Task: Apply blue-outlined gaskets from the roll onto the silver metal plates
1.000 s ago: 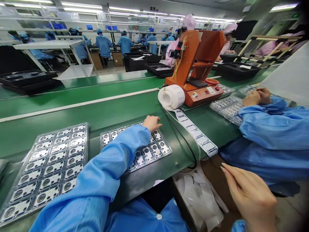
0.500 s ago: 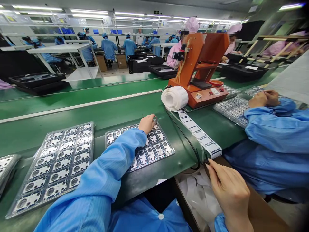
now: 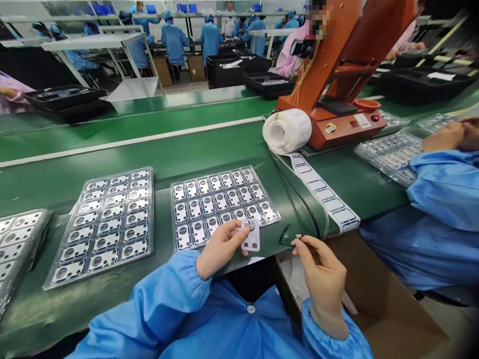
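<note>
My left hand (image 3: 219, 250) pinches a small silver rectangular plate (image 3: 251, 240) with a round window and small round holes. It is just in front of a clear tray (image 3: 276, 218) filled with similar plates. To the right, my right hand (image 3: 321, 269) grips a thin dark rectangular adhesive frame (image 3: 283, 238) between thumb and fingertips. The frame hangs over the bench edge, apart from the plate. Beyond the right hand, a white backing strip (image 3: 325, 193) bearing dark-outlined frames runs from a white roll (image 3: 280, 133) to the bench edge.
Another filled tray (image 3: 151, 214) lies left, with stacked trays (image 3: 39, 234) at the far left. An orange machine (image 3: 346, 130) stands behind the roll. Below the bench edge is a cardboard box (image 3: 396, 314) with backing scraps. A co-worker's blue sleeve (image 3: 449, 184) is at right.
My left hand has come back from the tray's far side towards me, now with a plate. My right hand has moved left from the strip's end, and a dark frame shows in its fingers.
</note>
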Available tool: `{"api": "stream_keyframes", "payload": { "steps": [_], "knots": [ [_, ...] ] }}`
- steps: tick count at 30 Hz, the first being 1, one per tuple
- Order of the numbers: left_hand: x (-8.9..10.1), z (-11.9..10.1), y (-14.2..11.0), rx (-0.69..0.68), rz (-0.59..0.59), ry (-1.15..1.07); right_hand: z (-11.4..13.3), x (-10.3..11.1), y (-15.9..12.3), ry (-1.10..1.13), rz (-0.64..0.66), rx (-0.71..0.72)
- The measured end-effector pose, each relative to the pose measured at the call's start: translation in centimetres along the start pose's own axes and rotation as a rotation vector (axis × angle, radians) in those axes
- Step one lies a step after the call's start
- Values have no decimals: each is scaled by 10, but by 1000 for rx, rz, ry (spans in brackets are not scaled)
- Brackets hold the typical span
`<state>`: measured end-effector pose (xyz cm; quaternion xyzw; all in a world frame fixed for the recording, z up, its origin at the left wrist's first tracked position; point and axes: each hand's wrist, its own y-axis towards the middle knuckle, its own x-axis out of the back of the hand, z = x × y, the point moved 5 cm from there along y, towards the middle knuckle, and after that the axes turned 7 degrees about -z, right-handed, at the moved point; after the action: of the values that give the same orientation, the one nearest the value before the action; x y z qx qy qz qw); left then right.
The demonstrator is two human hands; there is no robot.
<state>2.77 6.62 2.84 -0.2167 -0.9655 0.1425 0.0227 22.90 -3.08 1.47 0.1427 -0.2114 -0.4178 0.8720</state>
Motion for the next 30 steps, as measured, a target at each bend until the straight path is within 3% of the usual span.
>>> {"api": "stream_keyframes", "payload": {
  "steps": [4,10,30],
  "knots": [
    [-5,33,-3,102,-35,-127,-3,-22,-13,79,122,-226],
    [-7,45,1,60,-1,-131,-7,-34,-30,44,219,-309],
    [-10,47,3,-4,57,-98,21,-46,-34,-103,291,-32]
  ]
}}
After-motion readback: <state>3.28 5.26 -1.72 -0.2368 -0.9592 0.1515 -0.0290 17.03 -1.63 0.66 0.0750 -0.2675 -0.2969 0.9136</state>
